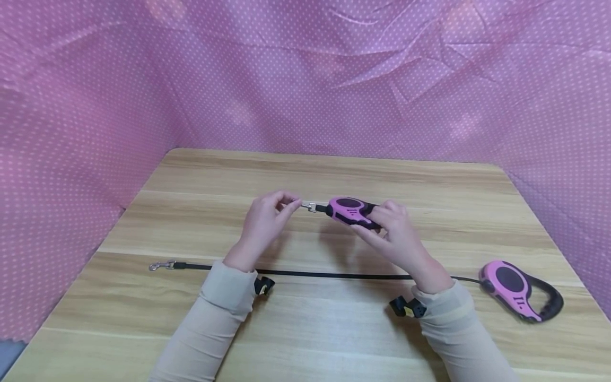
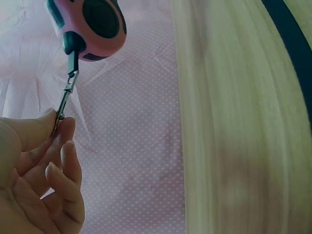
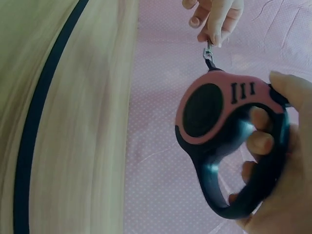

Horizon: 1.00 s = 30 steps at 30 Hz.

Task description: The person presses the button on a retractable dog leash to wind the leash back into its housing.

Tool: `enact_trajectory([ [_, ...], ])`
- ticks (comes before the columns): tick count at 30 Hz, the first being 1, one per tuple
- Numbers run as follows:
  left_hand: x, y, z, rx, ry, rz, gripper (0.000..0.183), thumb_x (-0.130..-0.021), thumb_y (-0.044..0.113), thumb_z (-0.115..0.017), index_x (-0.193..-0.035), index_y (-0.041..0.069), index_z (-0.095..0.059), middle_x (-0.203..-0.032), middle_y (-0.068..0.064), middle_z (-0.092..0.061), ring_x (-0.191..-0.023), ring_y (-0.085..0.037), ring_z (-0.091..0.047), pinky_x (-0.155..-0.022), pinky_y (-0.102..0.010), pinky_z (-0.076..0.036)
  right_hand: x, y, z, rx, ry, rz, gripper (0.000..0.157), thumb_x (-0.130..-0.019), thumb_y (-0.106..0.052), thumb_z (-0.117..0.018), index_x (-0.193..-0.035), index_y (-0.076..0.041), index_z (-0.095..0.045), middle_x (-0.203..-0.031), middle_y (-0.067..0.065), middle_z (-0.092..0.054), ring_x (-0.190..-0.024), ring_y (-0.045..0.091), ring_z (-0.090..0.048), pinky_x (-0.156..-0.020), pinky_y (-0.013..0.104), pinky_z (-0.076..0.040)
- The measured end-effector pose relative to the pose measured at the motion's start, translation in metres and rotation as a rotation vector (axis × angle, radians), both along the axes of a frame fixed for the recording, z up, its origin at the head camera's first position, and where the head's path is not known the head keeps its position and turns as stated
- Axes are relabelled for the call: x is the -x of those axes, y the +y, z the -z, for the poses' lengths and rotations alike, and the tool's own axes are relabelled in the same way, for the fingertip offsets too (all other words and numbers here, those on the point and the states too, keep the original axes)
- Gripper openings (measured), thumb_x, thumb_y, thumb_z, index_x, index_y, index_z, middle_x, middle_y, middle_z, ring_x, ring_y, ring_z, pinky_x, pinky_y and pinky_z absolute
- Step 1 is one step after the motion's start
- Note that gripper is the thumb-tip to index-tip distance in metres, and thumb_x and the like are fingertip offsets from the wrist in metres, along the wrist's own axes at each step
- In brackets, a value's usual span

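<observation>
My right hand (image 1: 393, 233) grips the black loop handle of a pink and black retractable dog leash (image 1: 347, 210), held up over the table. In the right wrist view its fingers pass through the loop of the leash (image 3: 234, 92), and the thumb lies along the handle's upper end. Between thumb and forefinger my left hand (image 1: 267, 220) pinches the metal snap hook (image 2: 65, 95) at the end of that leash. Only a short black strap (image 1: 322, 208) shows between the hook and the casing. The hook's tip is hidden by the fingertips.
A second pink and black retractable leash (image 1: 506, 284) lies at the table's right. Its black strap (image 1: 329, 275) stretches leftward under both forearms to a metal snap hook (image 1: 162, 265). Pink dotted cloth (image 1: 305, 95) hangs behind and beside the wooden table (image 1: 334, 345).
</observation>
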<state>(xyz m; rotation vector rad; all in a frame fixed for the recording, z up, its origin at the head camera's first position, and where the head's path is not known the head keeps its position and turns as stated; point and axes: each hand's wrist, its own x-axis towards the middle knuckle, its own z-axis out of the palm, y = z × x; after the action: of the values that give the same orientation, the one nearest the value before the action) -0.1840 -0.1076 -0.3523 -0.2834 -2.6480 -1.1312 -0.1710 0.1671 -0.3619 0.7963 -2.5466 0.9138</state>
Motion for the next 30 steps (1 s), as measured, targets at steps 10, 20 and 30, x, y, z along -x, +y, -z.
enact_trajectory([
  [10, 0.005, -0.002, 0.009, 0.013, -0.109, -0.018, 0.022, -0.097, 0.031, -0.064, -0.104, 0.012, -0.072, -0.089, -0.001, -0.073, -0.076, -0.017, -0.061, -0.072, -0.03, -0.051, 0.007, -0.001, 0.007, -0.232, -0.085, 0.053, 0.034, -0.089, -0.038, -0.072, -0.102, -0.007, -0.073, -0.091, 0.003, -0.068, -0.096, 0.023, -0.047, -0.105, 0.054, -0.022],
  [20, 0.008, -0.004, 0.015, -0.027, -0.227, -0.011, 0.016, -0.096, 0.027, -0.065, -0.1, 0.014, -0.072, -0.091, -0.001, -0.071, -0.08, -0.018, -0.06, -0.075, -0.032, -0.05, 0.011, -0.002, 0.013, -0.316, -0.161, 0.072, 0.043, -0.088, -0.04, -0.073, -0.111, -0.004, -0.071, -0.114, 0.011, -0.071, -0.121, 0.033, -0.05, -0.107, 0.059, -0.025],
  [30, 0.013, -0.003, 0.021, -0.024, -0.294, -0.002, 0.014, -0.096, 0.024, -0.066, -0.1, 0.012, -0.072, -0.093, -0.003, -0.073, -0.082, -0.018, -0.062, -0.077, -0.032, -0.051, 0.015, -0.001, 0.023, -0.303, -0.164, 0.066, 0.045, -0.085, -0.037, -0.076, -0.112, -0.002, -0.071, -0.112, 0.014, -0.07, -0.122, 0.035, -0.05, -0.102, 0.057, -0.034],
])
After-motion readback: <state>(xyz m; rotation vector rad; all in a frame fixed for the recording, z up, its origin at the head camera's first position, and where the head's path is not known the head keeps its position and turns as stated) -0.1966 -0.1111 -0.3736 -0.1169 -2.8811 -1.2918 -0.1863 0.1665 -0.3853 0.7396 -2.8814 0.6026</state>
